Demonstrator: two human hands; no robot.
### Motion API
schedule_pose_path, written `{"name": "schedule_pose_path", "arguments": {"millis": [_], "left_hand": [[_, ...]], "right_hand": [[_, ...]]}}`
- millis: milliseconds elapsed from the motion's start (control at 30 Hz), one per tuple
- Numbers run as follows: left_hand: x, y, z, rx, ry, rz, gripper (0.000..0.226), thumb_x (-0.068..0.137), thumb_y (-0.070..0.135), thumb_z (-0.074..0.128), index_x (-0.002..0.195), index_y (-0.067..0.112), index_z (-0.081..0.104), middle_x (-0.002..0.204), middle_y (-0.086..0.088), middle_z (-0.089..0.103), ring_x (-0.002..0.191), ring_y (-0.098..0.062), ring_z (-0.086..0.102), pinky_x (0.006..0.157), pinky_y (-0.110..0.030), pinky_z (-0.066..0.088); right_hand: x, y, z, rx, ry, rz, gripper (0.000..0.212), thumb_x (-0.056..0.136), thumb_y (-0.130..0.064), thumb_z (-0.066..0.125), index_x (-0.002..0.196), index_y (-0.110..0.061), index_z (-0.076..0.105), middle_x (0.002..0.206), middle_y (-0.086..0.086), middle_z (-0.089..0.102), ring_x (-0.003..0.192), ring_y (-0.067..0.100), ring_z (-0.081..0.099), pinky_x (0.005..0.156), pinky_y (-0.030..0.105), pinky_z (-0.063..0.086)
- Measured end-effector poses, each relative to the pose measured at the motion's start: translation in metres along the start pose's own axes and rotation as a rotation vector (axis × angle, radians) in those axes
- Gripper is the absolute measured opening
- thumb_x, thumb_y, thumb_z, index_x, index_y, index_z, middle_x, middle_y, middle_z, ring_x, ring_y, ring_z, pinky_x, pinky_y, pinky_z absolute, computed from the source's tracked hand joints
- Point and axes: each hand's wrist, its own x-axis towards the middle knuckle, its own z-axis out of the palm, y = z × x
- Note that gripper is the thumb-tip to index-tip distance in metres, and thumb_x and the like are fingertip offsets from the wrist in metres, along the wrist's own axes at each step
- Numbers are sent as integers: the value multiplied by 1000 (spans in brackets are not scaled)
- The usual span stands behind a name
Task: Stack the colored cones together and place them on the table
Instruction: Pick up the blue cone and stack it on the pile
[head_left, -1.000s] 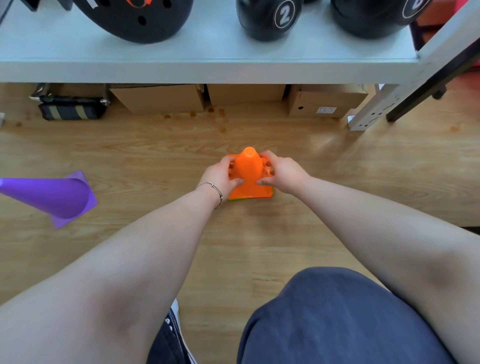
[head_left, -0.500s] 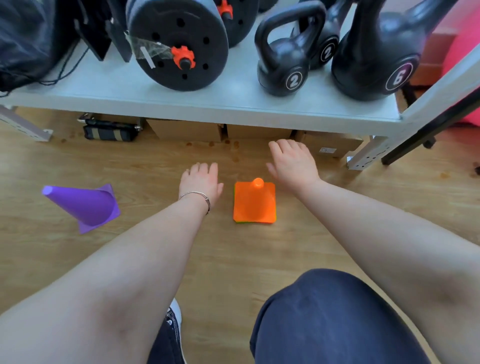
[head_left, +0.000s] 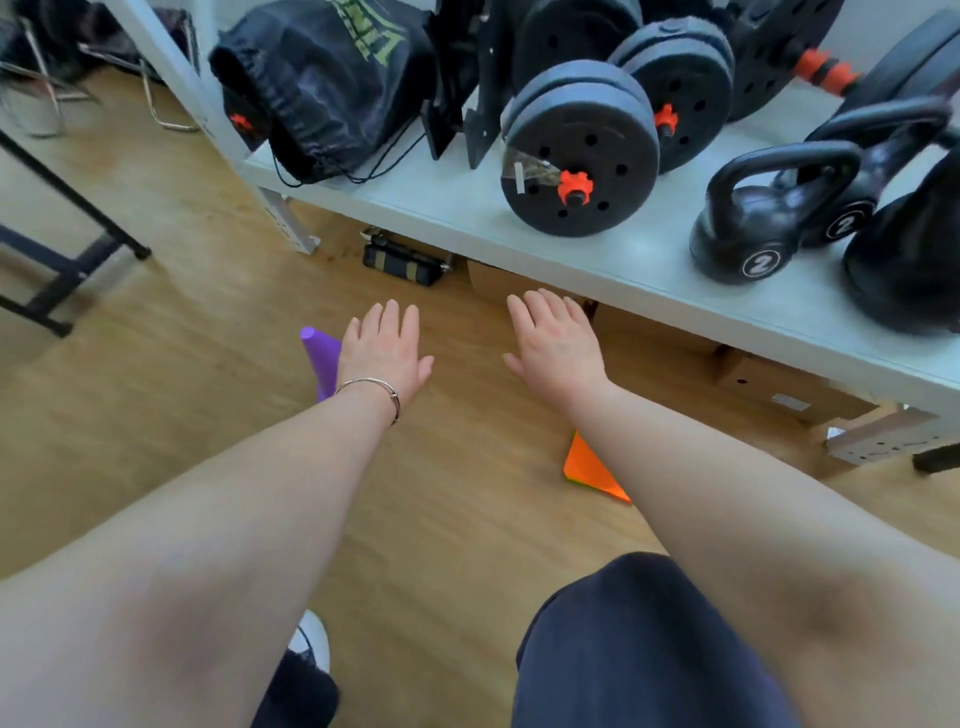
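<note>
As the purple cone (head_left: 318, 349) lies unstacked on the floor (head_left: 156, 415), the left hand (head_left: 384, 353) hovers beside it, fingers straight and empty, seemingly to fetch it; the right hand (head_left: 553, 348) likewise, its forearm covering the orange cone (head_left: 587, 470).

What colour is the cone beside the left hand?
Purple. Head view: cone partly behind left hand.

orange cone (head_left: 588, 469) mostly behind right forearm (head_left: 685, 467)

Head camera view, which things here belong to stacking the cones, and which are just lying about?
For the job: purple plastic cone; orange plastic cone; left hand; right hand, both empty.
Lying about: black kettlebells; black plate dumbbell; black drawstring bag; cardboard boxes; white shelf.
</note>
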Motion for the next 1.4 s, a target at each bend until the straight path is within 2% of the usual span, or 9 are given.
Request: {"name": "schedule_pose_path", "arguments": {"millis": [167, 367, 567, 833, 1033, 1233, 1333, 1400], "left_hand": [[4, -57, 11, -3, -13, -75, 71, 95, 47, 44, 152, 16, 18, 160, -10, 21, 148, -26, 19, 118, -44, 20], [-7, -128, 53, -7, -50, -189, 65, 95, 41, 48, 151, 18, 23, 158, -11, 26, 145, -29, 24, 116, -46, 22], [-44, -196, 101, -34, -95, -325, 64, 96, 40, 46, 152, 18, 21, 159, -10, 23, 146, -29, 23, 117, -45, 21], [-116, -252, 163, -97, -172, -456, 68, 95, 40, 49, 153, 22, 17, 162, -6, 19, 146, -28, 23, 116, -44, 25], [-167, -256, 208, -179, -313, -531, 70, 95, 40, 50, 153, 23, 16, 162, -3, 15, 147, -26, 21, 114, -43, 26], [-193, -227, 237, -328, -415, -556, 77, 92, 45, 54, 154, 23, 13, 163, 1, 15, 148, -21, 19, 116, -40, 23], [-191, -213, 249, -359, -443, -534, 76, 91, 52, 53, 151, 20, 20, 154, -2, 35, 143, -22, 31, 113, -39, 28], [-188, -207, 254, -406, -451, -537, 72, 90, 53, 53, 146, 16, 28, 139, -5, 50, 130, -25, 46, 102, -37, 36]], "right_hand": [[37, -45, 15, 15, -15, -73, 72, 91, -46, 59, 149, -13, 33, 147, 11, 45, 142, 32, 35, 118, 47, 27], [55, -98, 68, 68, -95, -130, 72, 88, -47, 62, 147, -18, 33, 143, 9, 46, 140, 31, 36, 116, 45, 29], [63, -159, 108, 70, -152, -278, 62, 87, -41, 60, 142, -18, 40, 134, 9, 51, 132, 32, 42, 108, 44, 34], [55, -232, 155, 55, -289, -412, 71, 81, -37, 70, 143, -16, 42, 135, 11, 50, 130, 32, 45, 106, 42, 36], [46, -287, 181, 35, -422, -594, 80, 79, -41, 73, 146, -17, 36, 141, 11, 46, 132, 32, 43, 104, 42, 37], [40, -321, 201, 29, -655, -739, 82, 84, -34, 72, 151, -21, 27, 147, 6, 44, 128, 31, 49, 99, 40, 40], [38, -330, 210, 84, -776, -658, 89, 83, -32, 75, 153, -16, 23, 148, 10, 44, 130, 32, 49, 99, 39, 42], [37, -335, 212, 103, -816, -622, 90, 82, -30, 76, 153, -14, 23, 145, 12, 47, 127, 34, 52, 95, 39, 44]]}}
